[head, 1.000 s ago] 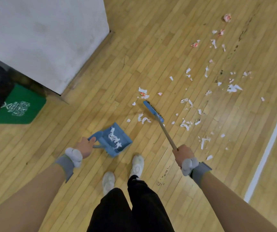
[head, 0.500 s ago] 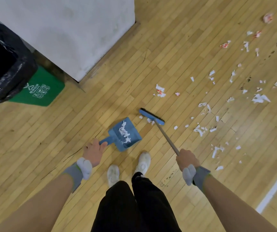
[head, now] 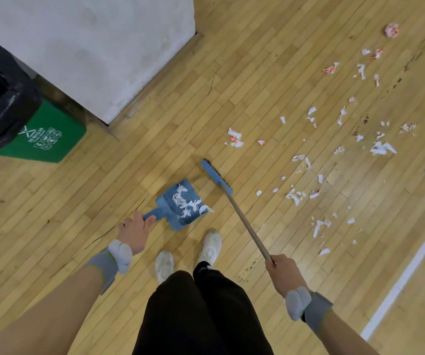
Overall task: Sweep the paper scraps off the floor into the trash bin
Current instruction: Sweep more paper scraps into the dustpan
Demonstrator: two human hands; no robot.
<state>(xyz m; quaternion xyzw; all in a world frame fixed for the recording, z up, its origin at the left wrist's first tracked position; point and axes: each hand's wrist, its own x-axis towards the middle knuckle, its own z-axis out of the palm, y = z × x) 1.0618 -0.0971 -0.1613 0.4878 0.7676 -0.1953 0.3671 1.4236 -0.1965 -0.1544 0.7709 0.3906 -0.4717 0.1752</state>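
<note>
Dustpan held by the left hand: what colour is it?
Blue dustpan, the same blue as the broom head; it shows best in the head view.

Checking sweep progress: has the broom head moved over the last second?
Yes. Judged against the red-and-white scraps, the broom head has swept left toward the dustpan.

White block [head: 91, 47], perhaps a pillar; painted white line [head: 406, 274].

Glossy wood floor [head: 232, 80], plastic dustpan [head: 178, 206]
</note>
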